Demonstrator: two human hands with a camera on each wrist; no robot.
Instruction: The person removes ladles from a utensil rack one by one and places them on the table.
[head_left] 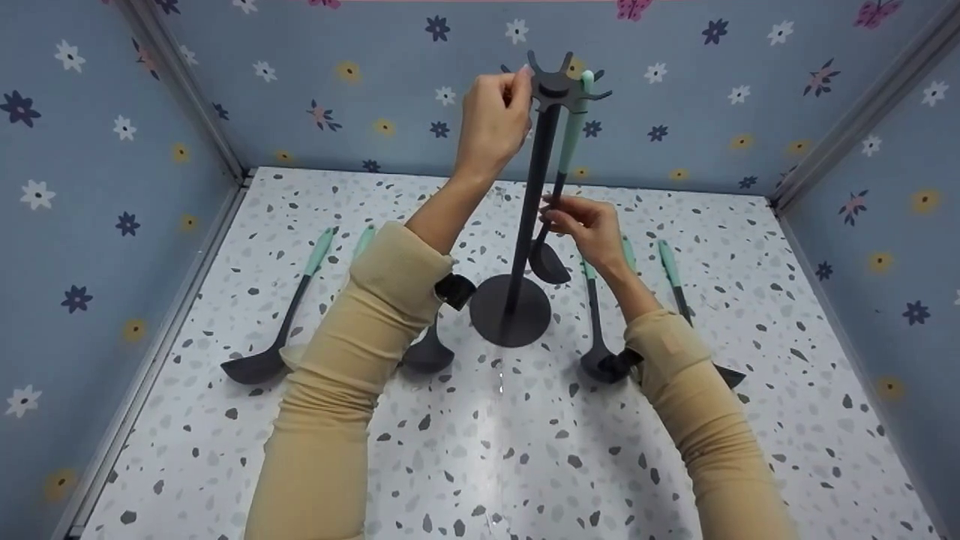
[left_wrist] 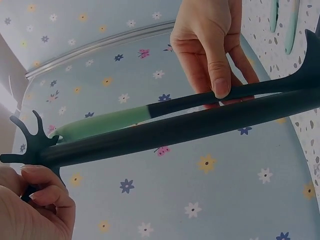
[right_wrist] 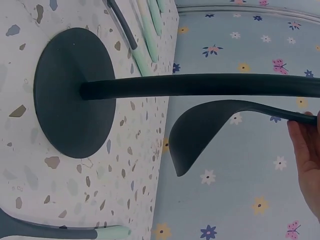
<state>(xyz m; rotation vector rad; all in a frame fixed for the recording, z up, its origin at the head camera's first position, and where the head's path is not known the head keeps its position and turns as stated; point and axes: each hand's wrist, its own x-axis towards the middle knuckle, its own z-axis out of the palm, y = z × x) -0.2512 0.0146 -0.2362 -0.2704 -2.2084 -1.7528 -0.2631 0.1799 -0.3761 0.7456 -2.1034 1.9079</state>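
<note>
A dark utensil stand (head_left: 534, 187) with curved hooks around its top rises from a round base. My left hand (head_left: 495, 120) grips one hook at the left of the top, fingers curled around it in the left wrist view. My right hand (head_left: 592, 225) pinches the dark shaft of a ladle (head_left: 571, 142) between thumb and fingers. That ladle hangs upright beside the pole, its mint-green handle's end right at a hook on the right. In the right wrist view, the ladle's dark bowl (right_wrist: 200, 135) is off the table, above the level of the round base (right_wrist: 55, 110).
On the speckled table (head_left: 480, 465) lie more green-handled utensils: a ladle (head_left: 259, 366) at far left, another utensil (head_left: 429, 354) near the left sleeve, one (head_left: 596, 345) right of the base, and a turner-like one (head_left: 677, 289) farther right. Flowered panels (head_left: 375, 90) enclose the back and sides.
</note>
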